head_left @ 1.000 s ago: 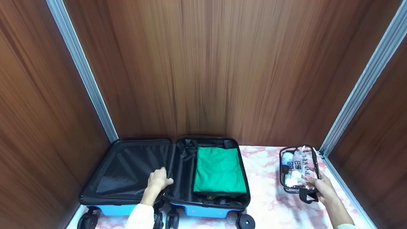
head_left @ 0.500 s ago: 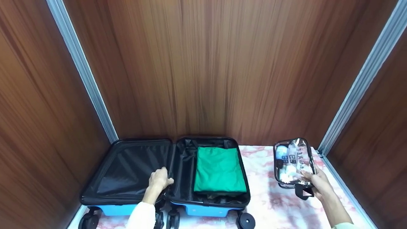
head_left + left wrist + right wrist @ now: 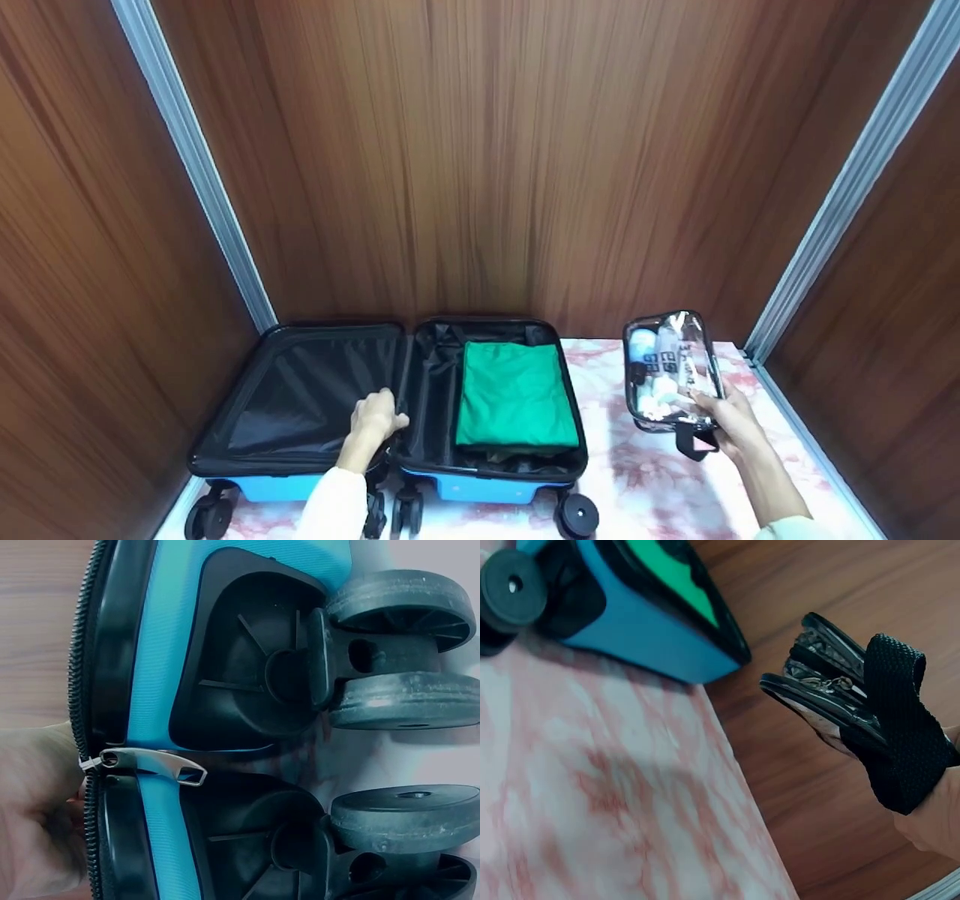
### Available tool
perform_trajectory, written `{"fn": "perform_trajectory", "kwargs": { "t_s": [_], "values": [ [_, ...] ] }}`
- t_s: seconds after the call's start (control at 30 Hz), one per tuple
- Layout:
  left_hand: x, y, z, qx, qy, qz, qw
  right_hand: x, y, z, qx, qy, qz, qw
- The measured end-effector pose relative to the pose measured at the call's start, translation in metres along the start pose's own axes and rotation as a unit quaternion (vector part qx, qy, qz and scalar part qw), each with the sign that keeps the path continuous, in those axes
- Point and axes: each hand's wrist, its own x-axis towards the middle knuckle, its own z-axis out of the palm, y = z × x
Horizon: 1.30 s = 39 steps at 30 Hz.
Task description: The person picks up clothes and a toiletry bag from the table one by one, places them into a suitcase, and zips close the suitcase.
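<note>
An open suitcase (image 3: 315,405) with a black lining and blue shell lies flat on the left, its two halves side by side. My left hand (image 3: 373,416) is at the inner edge of the left half, fingers on the lining side and thumb toward the seam. In the left wrist view that hand (image 3: 37,814) sits behind the zipper edge, its fingertips mostly hidden. My right hand (image 3: 733,424) grips a clear toiletry bag (image 3: 670,371) by its right side, thumb on the front. White and blue bottles show inside. Its black strap (image 3: 900,720) hangs toward my wrist.
Folded green fabric (image 3: 517,394) lies in the right half of the suitcase. Black wheels (image 3: 577,515) stick out at the near side. The surface is a pink-and-white marbled top (image 3: 622,480), enclosed by wood-grain walls (image 3: 480,165) with metal corner strips (image 3: 855,172).
My right hand has raised the toiletry bag and carried it left toward the suitcase, with its shadow shifting along the surface. The left hand stays at the suitcase's inner edge.
</note>
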Motion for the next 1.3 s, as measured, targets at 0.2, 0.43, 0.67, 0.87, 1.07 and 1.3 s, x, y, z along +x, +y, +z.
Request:
{"fn": "perform_trajectory", "kwargs": {
  "t_s": [0.2,0.43,0.67,0.87,1.07,1.3],
  "values": [
    [0.000,0.000,0.001,-0.003,0.003,-0.005,1.0000,0.004,-0.002,0.017,-0.007,-0.015,-0.008,0.9998],
    [-0.002,0.005,0.002,-0.007,-0.005,-0.003,1.0000,0.004,-0.001,0.031,-0.006,-0.022,-0.006,0.9997],
    [-0.001,0.008,0.003,-0.008,-0.005,0.001,1.0000,0.006,0.003,0.045,-0.018,-0.020,-0.005,0.9996],
    [-0.001,0.010,0.003,-0.001,-0.005,0.006,1.0000,0.007,0.006,0.060,-0.021,-0.028,-0.011,0.9993],
    [0.000,0.010,0.003,-0.001,-0.008,0.003,1.0000,0.009,0.008,0.075,-0.036,-0.029,-0.014,0.9989],
    [-0.001,0.008,0.003,-0.001,-0.002,0.004,1.0000,0.011,0.013,0.095,-0.028,-0.034,-0.008,0.9990]
  ]
}}
